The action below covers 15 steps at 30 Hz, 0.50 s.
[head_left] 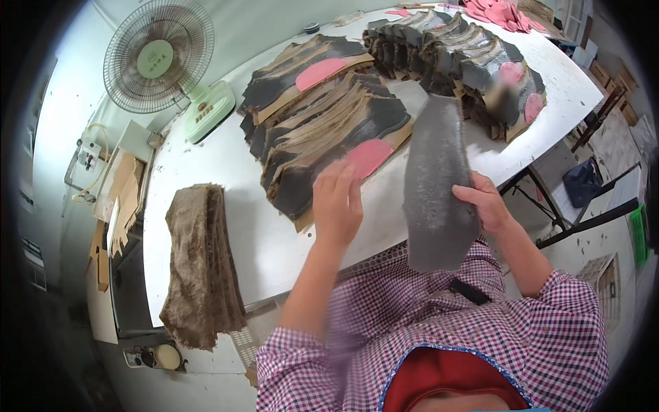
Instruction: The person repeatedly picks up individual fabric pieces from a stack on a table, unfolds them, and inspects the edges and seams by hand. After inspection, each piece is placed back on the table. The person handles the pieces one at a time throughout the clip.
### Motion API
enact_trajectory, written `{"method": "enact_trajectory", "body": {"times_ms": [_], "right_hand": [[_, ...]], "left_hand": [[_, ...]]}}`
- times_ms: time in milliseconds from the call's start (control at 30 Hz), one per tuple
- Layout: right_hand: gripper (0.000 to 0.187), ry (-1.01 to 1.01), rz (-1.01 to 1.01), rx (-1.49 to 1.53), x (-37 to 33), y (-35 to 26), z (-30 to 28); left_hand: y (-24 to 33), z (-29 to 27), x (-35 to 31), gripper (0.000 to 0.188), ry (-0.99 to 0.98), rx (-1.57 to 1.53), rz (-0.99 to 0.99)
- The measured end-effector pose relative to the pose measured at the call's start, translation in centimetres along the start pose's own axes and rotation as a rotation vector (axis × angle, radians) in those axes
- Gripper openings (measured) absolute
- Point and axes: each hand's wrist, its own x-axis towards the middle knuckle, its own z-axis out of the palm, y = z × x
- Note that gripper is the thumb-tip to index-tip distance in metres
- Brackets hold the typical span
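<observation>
My right hand [489, 204] grips the right edge of a long dark grey panel [439, 175], thumb on its face, fingers mostly behind it. The panel hangs upright over the table's near edge, its grey side toward me. To the left, my left hand [338, 206] reaches up with fingers stretched out, slightly blurred. Its fingertips are at the left end of a pink rounded piece [371, 157], which lies on a fanned stack of grey and tan fleece-edged panels [322, 141]. Whether the fingertips press on the pink piece, I cannot tell.
Brown fleece panels [199, 268] overhang the white table's [257, 254] near left edge. More panels [439, 55] with pink pieces form a row at back right. Behind stand a green fan [154, 58] and a pink pile [504, 15]. A dark bag [582, 182] is at right.
</observation>
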Motion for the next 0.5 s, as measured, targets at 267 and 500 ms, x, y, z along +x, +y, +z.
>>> {"method": "enact_trajectory", "body": {"times_ms": [267, 500], "right_hand": [[0.048, -0.441, 0.099, -0.260, 0.6, 1.0, 1.8], [0.073, -0.225, -0.506, -0.952, -1.2, -2.3, 6.3]], "left_hand": [[9.3, -0.9, -0.3, 0.069, -0.227, -2.139, -0.508], [8.6, -2.4, -2.7, 0.061, 0.144, -1.625, -0.743]]}}
